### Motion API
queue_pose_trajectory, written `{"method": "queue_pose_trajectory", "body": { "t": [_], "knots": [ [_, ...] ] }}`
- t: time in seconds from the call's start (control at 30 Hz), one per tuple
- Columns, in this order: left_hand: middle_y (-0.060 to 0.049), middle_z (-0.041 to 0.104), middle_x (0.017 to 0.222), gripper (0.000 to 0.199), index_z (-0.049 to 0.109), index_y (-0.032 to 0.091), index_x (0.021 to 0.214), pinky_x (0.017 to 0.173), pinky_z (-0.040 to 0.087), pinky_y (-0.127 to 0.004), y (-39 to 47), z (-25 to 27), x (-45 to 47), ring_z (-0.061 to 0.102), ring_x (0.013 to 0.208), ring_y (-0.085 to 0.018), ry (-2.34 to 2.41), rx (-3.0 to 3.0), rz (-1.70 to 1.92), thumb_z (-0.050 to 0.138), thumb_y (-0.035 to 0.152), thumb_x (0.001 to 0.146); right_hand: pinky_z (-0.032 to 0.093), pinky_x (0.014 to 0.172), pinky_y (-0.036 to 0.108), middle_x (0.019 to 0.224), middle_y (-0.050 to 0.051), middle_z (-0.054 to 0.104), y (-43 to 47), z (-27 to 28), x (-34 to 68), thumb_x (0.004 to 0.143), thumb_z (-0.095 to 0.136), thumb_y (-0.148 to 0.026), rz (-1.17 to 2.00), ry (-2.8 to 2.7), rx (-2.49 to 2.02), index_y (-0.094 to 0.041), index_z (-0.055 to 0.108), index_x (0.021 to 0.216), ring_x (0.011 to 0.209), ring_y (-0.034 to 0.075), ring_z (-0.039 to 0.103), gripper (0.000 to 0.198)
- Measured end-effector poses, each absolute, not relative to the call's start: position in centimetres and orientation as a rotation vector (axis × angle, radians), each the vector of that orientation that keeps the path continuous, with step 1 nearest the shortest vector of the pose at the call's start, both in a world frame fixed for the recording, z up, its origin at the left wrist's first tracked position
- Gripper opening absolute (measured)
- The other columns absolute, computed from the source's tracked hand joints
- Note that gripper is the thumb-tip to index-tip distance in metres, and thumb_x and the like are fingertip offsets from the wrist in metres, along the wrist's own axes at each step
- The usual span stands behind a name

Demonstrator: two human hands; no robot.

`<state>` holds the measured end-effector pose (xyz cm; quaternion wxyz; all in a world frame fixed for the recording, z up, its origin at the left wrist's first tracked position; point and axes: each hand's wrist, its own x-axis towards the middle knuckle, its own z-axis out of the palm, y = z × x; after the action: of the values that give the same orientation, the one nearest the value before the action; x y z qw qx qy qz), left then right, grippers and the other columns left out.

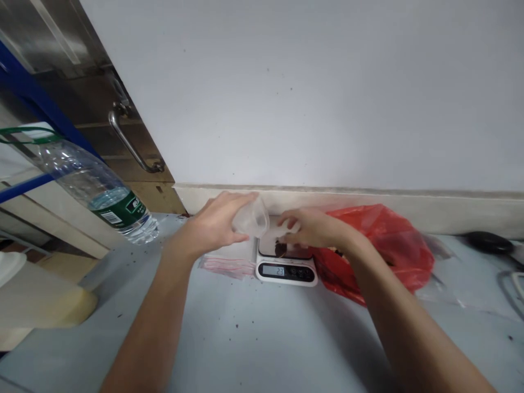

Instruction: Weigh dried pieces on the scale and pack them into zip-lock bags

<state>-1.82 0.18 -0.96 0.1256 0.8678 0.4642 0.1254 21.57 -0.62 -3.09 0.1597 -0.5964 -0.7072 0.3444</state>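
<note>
My left hand (216,221) is closed around a translucent plastic cup (251,218), tilted with its mouth toward the right, just above and left of a white digital kitchen scale (286,273). The lit display seems to read 23; a decimal point is hard to make out. My right hand (313,226) hovers over the weighing plate, fingers curled but apart. Below its fingertips lies a small dark clump (280,249) on the plate. Beside the scale, partly behind my right forearm, sits an opened red plastic bag (393,240) whose contents are mostly hidden.
Left of the scale lies a stack of clear zip bags (229,266) with red seams. A large water bottle (98,185) and a whitish container (41,295) stand at the left. A black object (487,242) and cable are far right. A wall (327,109) rises behind.
</note>
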Motion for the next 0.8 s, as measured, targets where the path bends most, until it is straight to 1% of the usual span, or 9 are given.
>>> {"method": "queue_pose_trajectory", "body": {
  "t": [0.07, 0.17, 0.27, 0.37, 0.43, 0.5, 0.6, 0.7, 0.8],
  "knots": [
    [-0.008, 0.056, 0.152, 0.078, 0.052, 0.028, 0.148, 0.117, 0.038, -0.048, 0.7, -1.8, -1.6, 0.047, 0.141, -0.035, 1.299, 2.500, 0.176, 0.078, 0.034, 0.075, 0.043, 0.046, 0.024, 0.076, 0.001, 0.072, -0.5, -3.8, 21.0, 0.064, 0.077, -0.012, 0.978, -2.100, -1.724, -0.023, 0.069, 0.075, 0.046, 0.011, 0.056, 0.017],
    [-0.010, 0.055, 0.153, 0.082, 0.054, 0.027, 0.147, 0.116, 0.039, -0.048, 1.3, -2.9, -1.0, 0.048, 0.141, -0.036, 1.212, 2.454, 0.094, 0.083, 0.032, 0.070, 0.041, 0.046, 0.025, 0.059, -0.002, 0.064, -0.1, -4.3, 20.5, 0.061, 0.071, -0.005, 0.959, -2.088, -1.730, -0.023, 0.064, 0.060, 0.048, 0.014, 0.056, 0.019],
    [-0.010, 0.056, 0.152, 0.083, 0.054, 0.027, 0.147, 0.115, 0.038, -0.046, 1.5, -3.3, -0.8, 0.047, 0.142, -0.036, 1.185, 2.438, 0.116, 0.085, 0.038, 0.071, 0.043, 0.051, 0.025, 0.059, -0.002, 0.063, 0.3, -4.0, 21.2, 0.061, 0.067, -0.004, 0.914, -2.034, -1.716, -0.022, 0.061, 0.058, 0.054, 0.014, 0.059, 0.019],
    [-0.009, 0.055, 0.153, 0.083, 0.052, 0.028, 0.149, 0.116, 0.037, -0.045, 1.5, -3.3, -0.9, 0.046, 0.144, -0.035, 1.182, 2.441, 0.134, 0.084, 0.043, 0.074, 0.047, 0.059, 0.025, 0.065, -0.001, 0.067, 0.5, -3.5, 22.4, 0.065, 0.066, -0.010, 0.940, -1.937, -1.613, -0.022, 0.063, 0.063, 0.065, 0.016, 0.064, 0.012],
    [-0.010, 0.054, 0.154, 0.087, 0.049, 0.026, 0.151, 0.117, 0.037, -0.046, 1.5, -3.1, -1.0, 0.047, 0.144, -0.034, 1.197, 2.442, 0.156, 0.084, 0.048, 0.075, 0.050, 0.064, 0.027, 0.068, 0.000, 0.070, 0.4, -3.1, 22.8, 0.067, 0.070, -0.020, 1.025, -1.816, -1.443, -0.021, 0.064, 0.066, 0.071, 0.018, 0.068, 0.006],
    [-0.011, 0.053, 0.155, 0.089, 0.048, 0.024, 0.153, 0.118, 0.037, -0.046, 1.4, -2.9, -0.9, 0.048, 0.143, -0.034, 1.213, 2.437, 0.222, 0.083, 0.052, 0.076, 0.053, 0.073, 0.030, 0.075, 0.002, 0.073, 0.1, -2.8, 22.8, 0.068, 0.075, -0.031, 1.096, -1.690, -1.258, -0.020, 0.067, 0.070, 0.079, 0.020, 0.071, 0.013],
    [-0.011, 0.055, 0.153, 0.083, 0.053, 0.025, 0.149, 0.118, 0.039, -0.048, 1.4, -2.3, -0.8, 0.050, 0.141, -0.034, 1.167, 2.429, 0.421, 0.081, 0.055, 0.077, 0.055, 0.086, 0.037, 0.085, 0.005, 0.077, -0.5, -2.3, 22.6, 0.073, 0.076, -0.043, 1.154, -1.566, -1.084, -0.019, 0.073, 0.080, 0.089, 0.022, 0.072, 0.025],
    [-0.011, 0.059, 0.149, 0.076, 0.059, 0.025, 0.144, 0.116, 0.042, -0.050, 1.1, -1.6, -0.9, 0.053, 0.139, -0.036, 1.061, 2.349, 0.638, 0.081, 0.053, 0.077, 0.056, 0.091, 0.042, 0.094, 0.007, 0.077, -1.0, -1.7, 22.8, 0.079, 0.074, -0.039, 1.075, -1.602, -0.994, -0.020, 0.074, 0.090, 0.096, 0.024, 0.072, 0.022],
    [-0.011, 0.061, 0.147, 0.078, 0.056, 0.026, 0.146, 0.114, 0.045, -0.051, 0.6, -0.9, -1.0, 0.055, 0.137, -0.035, 0.953, 2.202, 0.766, 0.082, 0.052, 0.077, 0.053, 0.097, 0.045, 0.120, 0.009, 0.072, -1.6, -1.0, 23.4, 0.080, 0.072, -0.031, 0.813, -1.826, -0.939, -0.024, 0.076, 0.095, 0.117, 0.028, 0.065, 0.017]
  ]
}}
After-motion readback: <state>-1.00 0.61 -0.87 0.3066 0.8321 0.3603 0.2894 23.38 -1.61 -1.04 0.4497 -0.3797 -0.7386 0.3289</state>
